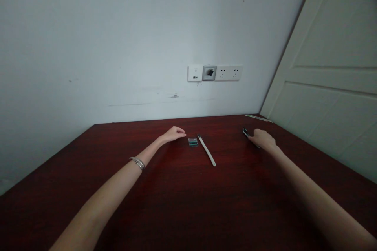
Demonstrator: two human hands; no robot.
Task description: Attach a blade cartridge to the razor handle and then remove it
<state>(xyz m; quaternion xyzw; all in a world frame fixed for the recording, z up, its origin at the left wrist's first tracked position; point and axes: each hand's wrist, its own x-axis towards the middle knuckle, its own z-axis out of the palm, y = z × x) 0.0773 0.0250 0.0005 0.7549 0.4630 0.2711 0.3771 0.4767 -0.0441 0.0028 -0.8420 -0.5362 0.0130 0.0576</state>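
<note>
well inside table edges (141, 122), right hand (264, 140) holds dark tool (245, 132), far from stick (207, 151).

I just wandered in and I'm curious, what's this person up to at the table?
The person has both hands out over a dark red table. The right hand is on a slim dark-and-silver object; whether it grips it firmly is hard to tell. The left hand holds nothing visible, its fingertips just left of a small clear piece. Right beside that piece, between the two hands, lies a long whitish stick with a dark far end.
</note>
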